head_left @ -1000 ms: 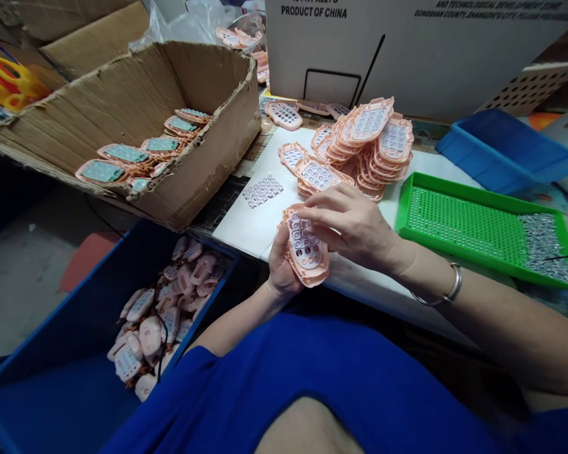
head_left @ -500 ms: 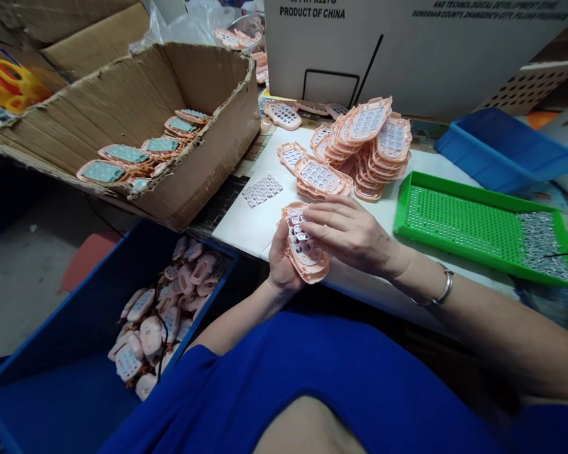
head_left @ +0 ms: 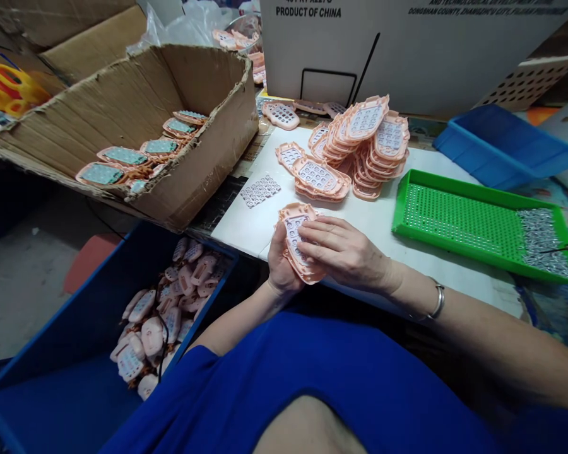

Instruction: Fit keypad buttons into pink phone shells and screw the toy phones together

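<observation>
Pink shell held at near table edge
It is clasped from beneath by the left hand, with the right hand laid open-fingered on its face. It is judged light and brittle, best gripped by the rims. Farther off, more shells are piled.

On my feed: pink keypad shells stacked left of the green perforated tray, blue bin behind it.

Pink shell smooth plastic; box rough cardboard; tray glossy plastic.
</observation>
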`<state>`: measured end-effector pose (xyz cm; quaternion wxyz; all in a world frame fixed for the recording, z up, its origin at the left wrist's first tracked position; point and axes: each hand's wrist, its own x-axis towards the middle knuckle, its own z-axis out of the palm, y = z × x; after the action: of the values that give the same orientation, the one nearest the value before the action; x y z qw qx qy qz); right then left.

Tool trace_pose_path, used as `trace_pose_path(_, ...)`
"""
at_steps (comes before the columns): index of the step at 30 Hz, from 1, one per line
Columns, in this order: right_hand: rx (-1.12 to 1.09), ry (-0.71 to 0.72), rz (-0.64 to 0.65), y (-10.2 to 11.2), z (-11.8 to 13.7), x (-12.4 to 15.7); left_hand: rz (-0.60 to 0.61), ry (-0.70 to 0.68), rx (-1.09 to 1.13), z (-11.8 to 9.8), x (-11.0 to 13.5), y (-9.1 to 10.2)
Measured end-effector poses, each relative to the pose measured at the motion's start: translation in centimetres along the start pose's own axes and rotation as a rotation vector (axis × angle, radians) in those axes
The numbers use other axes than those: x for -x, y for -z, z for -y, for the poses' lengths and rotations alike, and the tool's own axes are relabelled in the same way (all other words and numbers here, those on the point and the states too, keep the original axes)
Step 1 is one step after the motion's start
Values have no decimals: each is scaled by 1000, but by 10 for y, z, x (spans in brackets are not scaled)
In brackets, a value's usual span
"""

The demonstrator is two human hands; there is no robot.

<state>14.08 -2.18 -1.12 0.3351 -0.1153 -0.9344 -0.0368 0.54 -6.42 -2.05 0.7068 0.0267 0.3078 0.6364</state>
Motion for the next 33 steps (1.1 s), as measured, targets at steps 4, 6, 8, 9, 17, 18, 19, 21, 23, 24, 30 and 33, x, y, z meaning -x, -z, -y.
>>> trace_pose_path(4,-93,-151,-80,5,3,4,81,-21,-13,-3,-3,-1)
trace_pose_path(6,-82,-194,-97,8,5,3,136,-19,-14,-4,-5,-1)
trace_pose_path(8,-52,-139,-64,7,8,1,138,-2,-21,-4,-7,-2)
trace_pose_path(9,-35,-98,-39,6,9,0,122,8,-26,-4,-7,-3)
trace_pose_path(17,-142,-186,148,10,0,-13,82,11,-43,-5,-16,-9)
trace_pose_path(18,-167,-198,178,12,-3,-15,89,23,-45,-7,-19,-9)
trace_pose_path(19,-189,-212,203,14,-5,-17,97,35,-43,-8,-21,-9)
trace_pose_path(21,-223,-234,239,16,-9,-20,109,44,-36,-10,-25,-9)
trace_pose_path(23,-240,-245,251,17,-11,-23,119,26,-31,-11,-27,-9)
trace_pose_path(24,-249,-247,251,17,-12,-24,126,17,-31,-11,-27,-9)
trace_pose_path(30,-491,-368,192,22,-23,-31,139,29,-9,-15,-30,-7)
trace_pose_path(33,-408,-332,177,23,-30,-36,148,5,27,-19,-34,-7)
